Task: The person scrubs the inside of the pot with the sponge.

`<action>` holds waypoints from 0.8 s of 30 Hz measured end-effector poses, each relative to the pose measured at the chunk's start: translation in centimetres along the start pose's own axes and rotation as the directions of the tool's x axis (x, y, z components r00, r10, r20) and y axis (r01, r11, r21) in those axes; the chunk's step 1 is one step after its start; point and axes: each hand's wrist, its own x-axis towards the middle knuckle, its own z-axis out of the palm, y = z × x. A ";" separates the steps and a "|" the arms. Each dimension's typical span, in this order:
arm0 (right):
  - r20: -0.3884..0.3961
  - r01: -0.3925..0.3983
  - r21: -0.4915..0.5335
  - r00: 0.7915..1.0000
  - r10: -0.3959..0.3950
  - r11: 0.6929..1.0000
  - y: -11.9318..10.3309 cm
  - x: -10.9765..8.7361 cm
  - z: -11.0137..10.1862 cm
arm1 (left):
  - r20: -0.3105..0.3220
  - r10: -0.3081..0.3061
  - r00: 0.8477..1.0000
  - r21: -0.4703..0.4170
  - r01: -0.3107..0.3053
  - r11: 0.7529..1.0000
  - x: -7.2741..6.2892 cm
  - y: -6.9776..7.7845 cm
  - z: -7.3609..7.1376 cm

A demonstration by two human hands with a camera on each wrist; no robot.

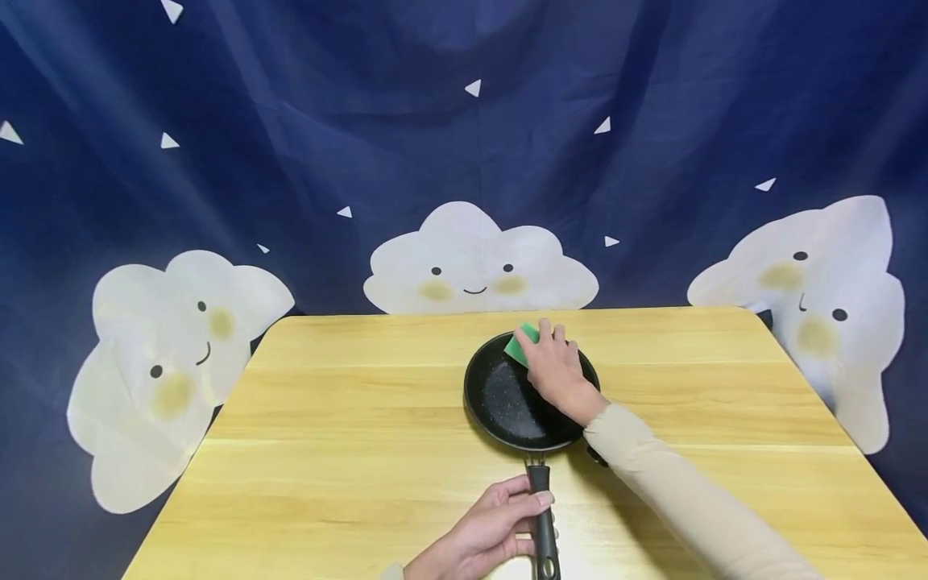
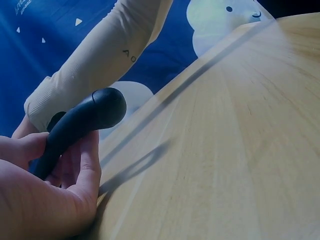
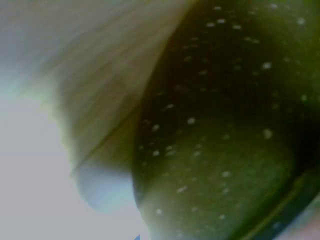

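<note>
A black frying pan (image 1: 507,403) with a speckled inside sits over the wooden table, its handle pointing toward me. My left hand (image 1: 493,524) grips the black handle (image 1: 540,481), thumb laid across the top; the left wrist view shows the curved handle (image 2: 82,120) within the fingers of that hand (image 2: 55,200). Over the far part of the pan, my right hand (image 1: 557,366) holds a green sponge (image 1: 518,348) against the inside near the rim. The palm hides part of the sponge. Up close and blurred, the right wrist view has the pan's speckled surface (image 3: 210,125).
Light wood makes up the tabletop (image 1: 326,451), with rounded far corners. Behind it hangs a dark blue curtain (image 1: 406,145) printed with smiling clouds and white triangles. A small dark object (image 1: 596,456) shows under the right wrist, beside the pan.
</note>
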 end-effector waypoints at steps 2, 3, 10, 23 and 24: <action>-0.012 0.006 -0.044 1.000 -0.007 0.999 0.1 -0.3 0.1 | 0.001 0.004 1.000 0.004 -0.004 1.000 0.0 0.0 0.0; -0.019 0.010 -0.063 1.000 -0.012 0.998 0.1 -0.4 0.1 | 0.000 0.006 1.000 0.006 -0.006 1.000 0.0 0.0 0.0; -0.017 0.030 -0.148 0.999 -0.032 0.989 0.2 -1.0 0.0 | -0.003 0.006 1.000 0.002 -0.006 1.000 0.1 -0.2 0.0; 0.125 0.118 -0.231 0.988 -0.091 0.966 0.2 -1.5 -0.9 | -0.009 0.000 1.000 -0.004 0.000 1.000 0.0 0.0 0.1; 0.131 0.127 -0.220 0.986 -0.100 0.967 0.3 -1.5 -1.0 | -0.008 0.002 1.000 -0.003 -0.002 1.000 0.0 0.0 0.1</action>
